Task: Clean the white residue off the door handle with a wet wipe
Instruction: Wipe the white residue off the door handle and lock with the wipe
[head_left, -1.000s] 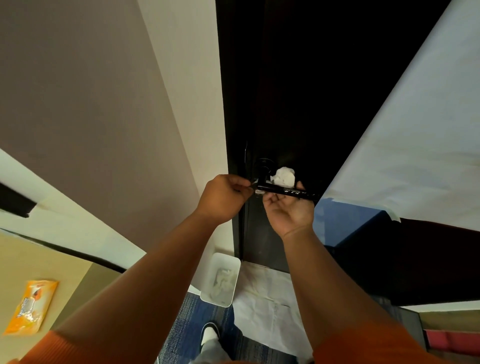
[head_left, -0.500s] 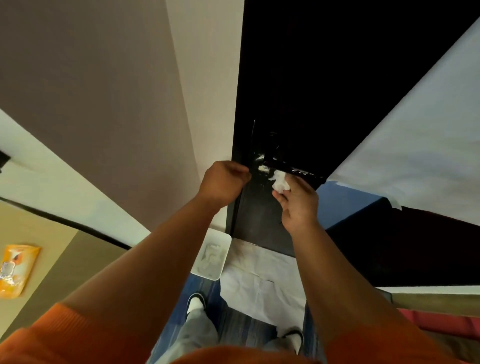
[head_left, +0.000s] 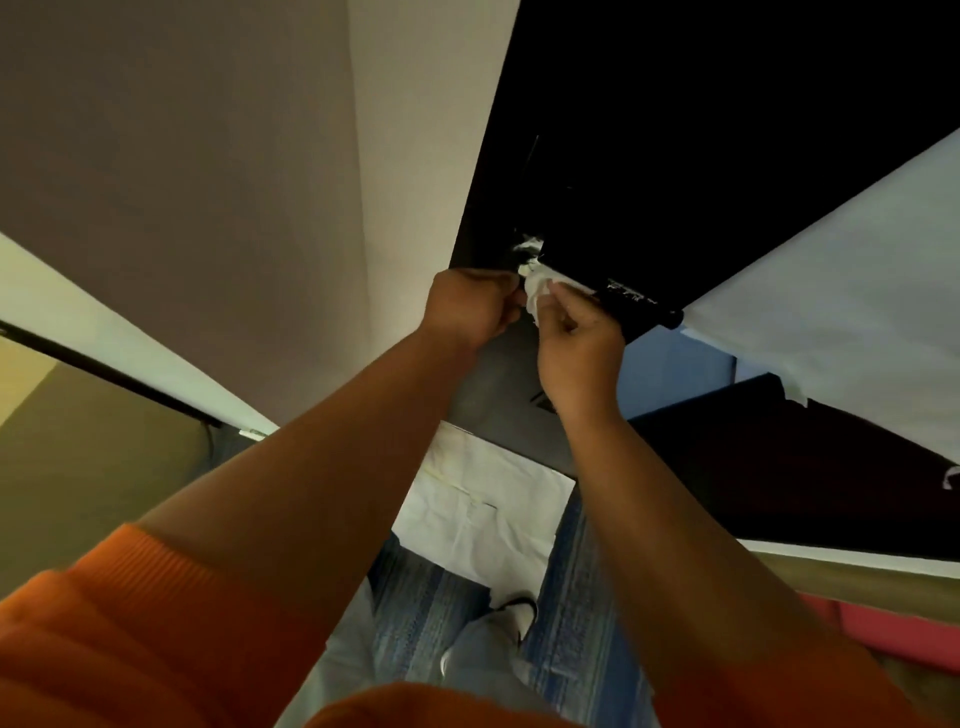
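White wet wipe (head_left: 536, 292) is bunching in my right hand's (head_left: 579, 349) pinching fingers (head_left: 564, 303) at the door handle's (head_left: 652, 310) door-edge end, left hand (head_left: 475, 307) curling alongside, hold unclear; I'm judging this mid-scrub, residue streaks (head_left: 626, 300) along the bar needing wiping next.

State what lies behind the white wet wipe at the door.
The black door handle, with white residue on its exposed part. The stretch under the wet wipe, pinched by the right hand, is hidden.
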